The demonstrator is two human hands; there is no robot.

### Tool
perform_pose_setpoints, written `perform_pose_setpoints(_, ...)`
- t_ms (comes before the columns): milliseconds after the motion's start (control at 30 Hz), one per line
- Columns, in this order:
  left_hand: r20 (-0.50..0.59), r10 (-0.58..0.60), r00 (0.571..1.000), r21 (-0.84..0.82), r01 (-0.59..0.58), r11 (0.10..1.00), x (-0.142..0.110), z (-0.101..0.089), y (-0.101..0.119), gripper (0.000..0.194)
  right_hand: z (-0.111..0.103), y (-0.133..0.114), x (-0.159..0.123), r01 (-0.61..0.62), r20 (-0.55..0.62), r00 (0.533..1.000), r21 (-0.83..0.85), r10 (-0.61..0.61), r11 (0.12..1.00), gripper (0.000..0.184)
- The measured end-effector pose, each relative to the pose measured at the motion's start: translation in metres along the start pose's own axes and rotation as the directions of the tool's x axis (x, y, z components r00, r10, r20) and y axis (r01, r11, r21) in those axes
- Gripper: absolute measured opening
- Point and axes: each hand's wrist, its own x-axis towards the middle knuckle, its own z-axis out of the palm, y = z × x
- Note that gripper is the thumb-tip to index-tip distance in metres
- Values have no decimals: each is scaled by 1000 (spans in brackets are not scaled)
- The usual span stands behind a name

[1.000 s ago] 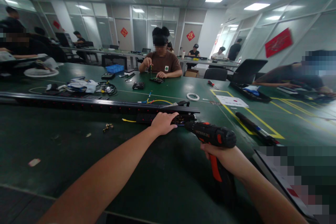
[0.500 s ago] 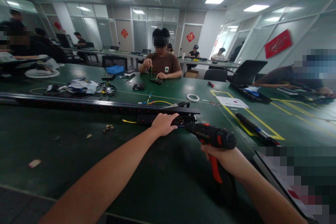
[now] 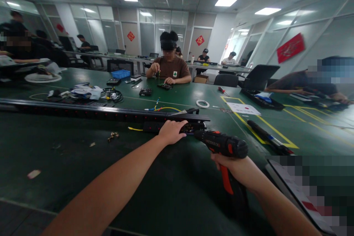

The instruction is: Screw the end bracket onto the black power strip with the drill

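Note:
My left hand (image 3: 172,132) lies over a black box-shaped part (image 3: 151,127), thumb on the near side and fingers over the top, holding it against the table. Brass-coloured pieces show at the part's right end, and a short yellow wire (image 3: 135,129) sticks out of its left end. Just behind runs a long black rail (image 3: 83,113) with small red marks along it. My right hand (image 3: 235,167) is wrapped round the grip of a black and orange cordless drill (image 3: 222,143). The drill's nose points left at the part's right end; whether it touches is too dark to tell.
Small brass fittings (image 3: 113,136) lie left of my hands. Behind the rail are bundled cables (image 3: 113,94), a white ring (image 3: 202,104) and a blue basket (image 3: 121,74). A dark pen-shaped tool (image 3: 268,136) lies at the right. A person (image 3: 170,68) works across the table.
The view has shifted very slightly. Both hands, the drill and the black part keep the same places relative to each other.

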Motion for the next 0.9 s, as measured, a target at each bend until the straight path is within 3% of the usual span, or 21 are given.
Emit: perform_pose_setpoints(900,-2,-7,1000,4,7,1000,1,1,-1,61,1,2,1,52,-6,999,11,-52,999,27)
